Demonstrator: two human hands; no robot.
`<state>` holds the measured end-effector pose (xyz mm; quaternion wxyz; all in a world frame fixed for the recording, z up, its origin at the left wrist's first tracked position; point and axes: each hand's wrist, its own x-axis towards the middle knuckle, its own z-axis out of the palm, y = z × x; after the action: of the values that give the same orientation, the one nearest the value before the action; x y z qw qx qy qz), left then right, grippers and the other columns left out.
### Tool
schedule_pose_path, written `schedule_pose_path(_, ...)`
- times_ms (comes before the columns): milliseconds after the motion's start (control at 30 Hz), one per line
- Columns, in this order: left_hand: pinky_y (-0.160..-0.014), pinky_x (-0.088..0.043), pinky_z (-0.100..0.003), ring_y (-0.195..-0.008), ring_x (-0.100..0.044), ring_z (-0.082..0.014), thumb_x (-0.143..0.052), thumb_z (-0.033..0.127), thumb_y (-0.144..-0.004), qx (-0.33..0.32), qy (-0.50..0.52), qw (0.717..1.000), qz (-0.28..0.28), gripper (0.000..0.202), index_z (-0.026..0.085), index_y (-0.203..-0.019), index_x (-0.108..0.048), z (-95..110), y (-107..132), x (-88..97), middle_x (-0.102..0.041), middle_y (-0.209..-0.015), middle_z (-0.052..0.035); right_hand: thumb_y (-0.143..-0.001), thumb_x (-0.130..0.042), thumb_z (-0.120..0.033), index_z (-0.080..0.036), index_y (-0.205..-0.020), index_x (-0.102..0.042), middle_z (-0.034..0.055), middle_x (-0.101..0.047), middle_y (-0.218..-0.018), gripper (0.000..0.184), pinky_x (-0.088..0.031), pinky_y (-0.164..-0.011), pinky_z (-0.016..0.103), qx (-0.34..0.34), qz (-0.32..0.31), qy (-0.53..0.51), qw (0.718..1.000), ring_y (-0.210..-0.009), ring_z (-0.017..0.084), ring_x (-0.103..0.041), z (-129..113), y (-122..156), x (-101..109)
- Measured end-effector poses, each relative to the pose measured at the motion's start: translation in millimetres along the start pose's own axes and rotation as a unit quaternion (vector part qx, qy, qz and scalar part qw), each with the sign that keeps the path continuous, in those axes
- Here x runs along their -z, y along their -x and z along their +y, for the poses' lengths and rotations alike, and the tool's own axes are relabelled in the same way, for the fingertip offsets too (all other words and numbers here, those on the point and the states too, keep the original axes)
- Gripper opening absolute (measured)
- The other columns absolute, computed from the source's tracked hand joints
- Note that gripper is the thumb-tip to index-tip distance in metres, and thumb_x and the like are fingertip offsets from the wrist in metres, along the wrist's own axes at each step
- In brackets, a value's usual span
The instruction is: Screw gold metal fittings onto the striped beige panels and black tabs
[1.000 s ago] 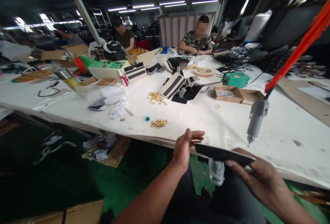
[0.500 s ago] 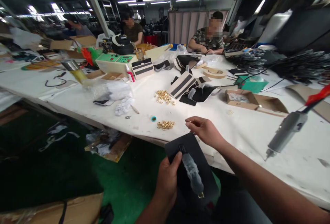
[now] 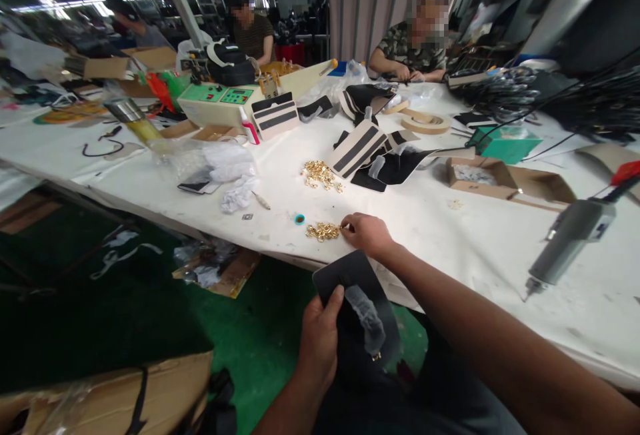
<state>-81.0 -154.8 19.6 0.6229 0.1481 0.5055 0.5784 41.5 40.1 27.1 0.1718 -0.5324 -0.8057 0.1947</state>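
My left hand [image 3: 320,341] grips a flat black leather piece [image 3: 350,281] below the table edge, thumb on top. A small part wrapped in clear plastic [image 3: 367,325] lies on that piece. My right hand [image 3: 365,233] reaches onto the white table [image 3: 450,241], its fingers pinched at the edge of a small pile of gold metal fittings [image 3: 323,231]. A larger pile of gold fittings [image 3: 320,175] lies further back.
A grey power tool [image 3: 565,241] hangs on a cord at the right. Striped bag panels [image 3: 357,148], cardboard boxes [image 3: 500,178], a green control box [image 3: 220,101] and a teal box [image 3: 505,145] sit on the table. Two people sit at the far side.
My left hand took over the black piece from my right. My right hand then reached forward to the small gold pile and pinched at it. The hanging tool swung right.
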Motion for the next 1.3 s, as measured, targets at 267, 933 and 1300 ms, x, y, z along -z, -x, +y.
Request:
schedule_pose_path(267,-0.095,-0.058,-0.039,-0.105,-0.076,-0.0320,-0.081,0.054,-0.085,-0.081,-0.105,0.991,0.016,0.050,0.013,-0.114,-0.081,10,10,-1.2,-0.083,-0.104,-0.0102,-0.099,-0.063,-0.043,-0.020,-0.095,-0.075,0.0010,-0.071,-0.075,0.026,-0.046,-0.062,0.027,-0.051,0.128,-0.175,0.975,-0.064,0.015,-0.062,-8,83,38)
schedule_pose_path(933,-0.099,-0.056,-0.035,-0.110,-0.074,-0.0298,-0.068,0.044,-0.099,-0.238,-0.335,0.908,-0.077,0.035,0.021,-0.122,-0.080,-5,57,-49.6,-0.081,-0.117,-0.0087,-0.099,-0.067,-0.027,-0.025,-0.101,-0.079,0.0062,-0.077,-0.090,0.012,-0.059,-0.075,0.035,0.031,0.233,-0.259,0.937,-0.080,0.020,-0.072,-25,211,63)
schedule_pose_path(1300,-0.099,-0.057,-0.037,-0.110,-0.073,-0.0307,-0.067,0.047,-0.099,-0.233,-0.363,0.898,-0.086,0.039,0.020,-0.123,-0.080,-11,69,-61.3,-0.081,-0.118,-0.0099,-0.097,-0.073,-0.026,-0.026,-0.099,-0.081,0.0041,-0.080,-0.091,0.009,-0.057,-0.081,0.036,-0.004,0.281,-0.292,0.914,-0.083,0.020,-0.074,-18,222,62)
